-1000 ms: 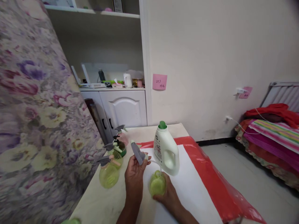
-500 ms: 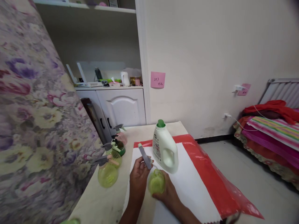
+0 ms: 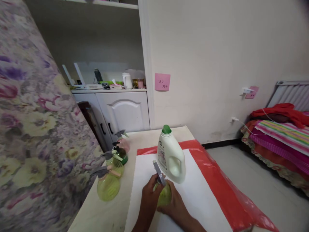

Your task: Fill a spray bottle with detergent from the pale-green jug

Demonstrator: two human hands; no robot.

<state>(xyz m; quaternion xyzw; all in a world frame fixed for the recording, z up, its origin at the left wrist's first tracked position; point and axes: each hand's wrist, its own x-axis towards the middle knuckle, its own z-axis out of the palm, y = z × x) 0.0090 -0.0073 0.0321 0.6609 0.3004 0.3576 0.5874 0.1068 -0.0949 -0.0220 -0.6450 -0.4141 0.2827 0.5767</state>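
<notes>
Lowered since the earlier frames, the grey spray head [image 3: 159, 174] now sits over the mouth of the yellow-green bottle [image 3: 164, 195], whereas half a second ago it was higher and to the left, with its pale tube showing between the two. The person's left hand [image 3: 151, 190] pinches the spray head from the left, its fingers drawn close together around the collar; whether the collar is seated on the neck is hidden behind them. The right hand [image 3: 175, 203] curls around the right side of the bottle and holds it, thumb on the near side. The bottle is over the near part of a white sheet [image 3: 198, 196], and the pictures do not show whether its base touches the surface. Just beyond the hands, a pale green jug [image 3: 168, 146] stands on the sheet, its handle to the right and a green piece [image 3: 166, 129] in its neck. Red plastic [image 3: 213, 182] shows along the far and right edges of the sheet. To the left, on the cream tabletop [image 3: 96, 214], four more bottles stand in a row running from near to far: a round yellow-green one [image 3: 108, 189], another yellow-green one [image 3: 118, 168], a dark green one [image 3: 123, 157] and a pink one [image 3: 125, 145]. Farther off are a floral curtain [image 3: 36, 138] at left, a white cabinet [image 3: 129, 112], a pink note [image 3: 162, 82] on the wall, and a bed [image 3: 277, 137] at far right.
</notes>
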